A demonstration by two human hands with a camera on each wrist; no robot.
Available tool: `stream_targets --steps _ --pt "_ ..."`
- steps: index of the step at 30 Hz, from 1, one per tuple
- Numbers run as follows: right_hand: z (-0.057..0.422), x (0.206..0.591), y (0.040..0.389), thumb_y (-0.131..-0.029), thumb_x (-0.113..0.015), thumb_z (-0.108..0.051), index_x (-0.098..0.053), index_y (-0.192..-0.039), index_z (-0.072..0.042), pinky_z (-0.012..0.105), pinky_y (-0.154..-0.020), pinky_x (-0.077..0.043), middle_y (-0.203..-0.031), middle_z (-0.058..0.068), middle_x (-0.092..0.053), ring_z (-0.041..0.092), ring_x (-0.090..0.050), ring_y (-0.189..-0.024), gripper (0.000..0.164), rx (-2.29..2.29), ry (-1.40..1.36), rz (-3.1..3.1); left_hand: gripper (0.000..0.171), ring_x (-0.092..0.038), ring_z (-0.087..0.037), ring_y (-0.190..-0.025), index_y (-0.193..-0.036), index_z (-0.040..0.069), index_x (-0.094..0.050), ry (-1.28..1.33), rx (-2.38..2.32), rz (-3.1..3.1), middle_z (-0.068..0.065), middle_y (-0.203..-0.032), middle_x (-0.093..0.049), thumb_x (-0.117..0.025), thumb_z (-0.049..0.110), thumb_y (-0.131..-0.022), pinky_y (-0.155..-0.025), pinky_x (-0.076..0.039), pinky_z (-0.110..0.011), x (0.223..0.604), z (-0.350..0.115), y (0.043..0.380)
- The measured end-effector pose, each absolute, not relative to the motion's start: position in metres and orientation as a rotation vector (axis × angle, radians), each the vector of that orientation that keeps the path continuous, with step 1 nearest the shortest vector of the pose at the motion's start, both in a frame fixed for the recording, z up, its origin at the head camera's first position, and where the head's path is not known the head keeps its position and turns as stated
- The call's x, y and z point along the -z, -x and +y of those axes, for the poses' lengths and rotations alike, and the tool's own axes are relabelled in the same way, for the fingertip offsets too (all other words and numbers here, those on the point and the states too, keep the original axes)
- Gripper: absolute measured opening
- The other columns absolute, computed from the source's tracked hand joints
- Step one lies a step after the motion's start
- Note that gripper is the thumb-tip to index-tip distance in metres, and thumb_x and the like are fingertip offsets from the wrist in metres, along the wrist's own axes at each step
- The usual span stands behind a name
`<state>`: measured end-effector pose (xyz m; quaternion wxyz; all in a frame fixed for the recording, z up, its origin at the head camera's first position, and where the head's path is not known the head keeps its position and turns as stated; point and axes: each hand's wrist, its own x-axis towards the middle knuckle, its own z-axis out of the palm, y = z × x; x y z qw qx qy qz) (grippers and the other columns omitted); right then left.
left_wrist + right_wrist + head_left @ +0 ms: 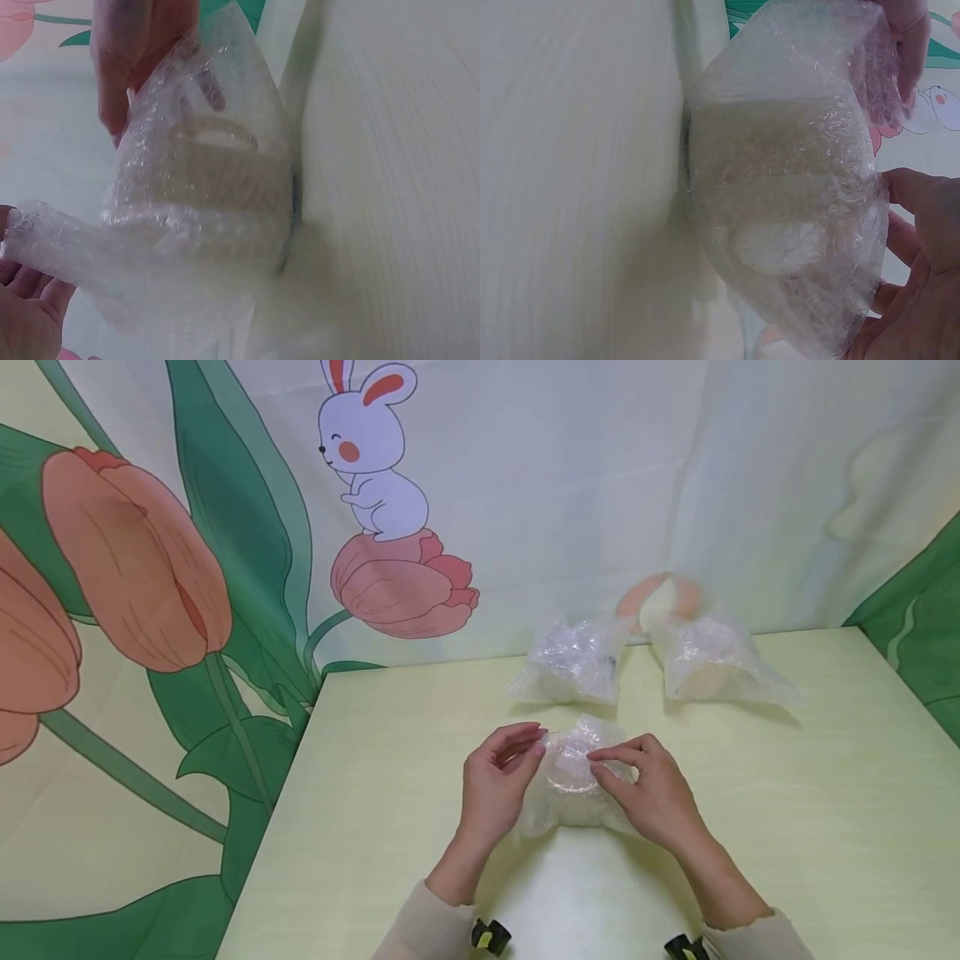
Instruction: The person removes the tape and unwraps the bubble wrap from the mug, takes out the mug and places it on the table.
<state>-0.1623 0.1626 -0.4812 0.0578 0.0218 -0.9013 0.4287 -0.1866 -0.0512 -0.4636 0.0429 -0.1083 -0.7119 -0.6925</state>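
Note:
A pale, round-rimmed object (225, 176) shows hazily inside clear bubble wrap (581, 810) on the table in front of me. The wrap blurs its shape, so I cannot tell its kind. At the bundle's upper left, my left hand (495, 781) pinches an edge of the wrap between thumb and fingers. My right hand (656, 789) holds another part of the wrap with thumb and forefinger, over the upper right of the bundle. In the right wrist view, loose wrap (795, 45) stretches beyond the object towards the left hand.
Behind the bundle, two more bubble-wrapped packages (573, 662) (708, 660) stand near the back of the pale table (390, 827). A printed cloth (540, 493) with tulips and a rabbit hangs behind the table's back edge.

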Motion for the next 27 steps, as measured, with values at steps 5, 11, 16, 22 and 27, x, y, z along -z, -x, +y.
stream_targets --steps 5,11,16,22,27 --pt "0.163 0.482 0.161 -0.097 -0.073 -0.031 -0.082 -0.111 -0.027 0.036 -0.083 -0.044 -0.114 0.004 -0.062 0.026 -0.061 -0.107 0.017 -1.313 -0.067 -2.733 0.03 -0.071 -0.025 -0.115 -0.122 0.009 -0.073 0.292 2.059 -2.18 -0.013 -0.119 -0.074 -0.075 0.002 -0.093 -0.098 -0.059 -0.03 0.466 -0.065 0.187" --pt "0.164 0.482 0.161 -0.098 -0.072 -0.032 -0.081 -0.112 -0.027 0.035 -0.083 -0.044 -0.114 0.004 -0.061 0.026 -0.061 -0.107 0.017 -1.33 -0.073 -2.73 0.034 -0.07 -0.023 -0.111 -0.122 0.011 -0.073 0.211 1.93 -2.249 -0.009 -0.116 -0.074 -0.077 0.001 -0.09 -0.096 -0.06 -0.036 0.468 -0.078 0.186" --pt "0.164 0.484 0.161 -0.098 -0.072 -0.032 -0.081 -0.112 -0.027 0.034 -0.082 -0.043 -0.114 0.003 -0.061 0.025 -0.061 -0.107 0.018 -1.334 -0.076 -2.733 0.034 -0.069 -0.021 -0.105 -0.122 0.012 -0.074 0.158 1.838 -2.294 -0.006 -0.113 -0.073 -0.079 0.004 -0.089 -0.089 -0.06 -0.031 0.472 -0.088 0.186" --pt "0.164 0.486 0.162 -0.098 -0.072 -0.031 -0.081 -0.113 -0.027 0.034 -0.081 -0.043 -0.114 0.002 -0.06 0.024 -0.06 -0.106 0.018 -1.339 -0.084 -2.729 0.033 -0.069 -0.022 -0.099 -0.122 0.016 -0.074 0.067 1.769 -2.33 -0.005 -0.113 -0.071 -0.079 0.008 -0.09 -0.082 -0.059 -0.023 0.473 -0.101 0.186" --pt "0.165 0.485 0.162 -0.097 -0.072 -0.031 -0.081 -0.113 -0.026 0.034 -0.08 -0.043 -0.113 0.003 -0.06 0.023 -0.06 -0.104 0.018 -1.344 -0.088 -2.722 0.036 -0.068 -0.025 -0.101 -0.123 0.021 -0.073 0.055 1.711 -2.349 -0.005 -0.114 -0.07 -0.079 0.009 -0.09 -0.083 -0.059 -0.027 0.465 -0.107 0.185"
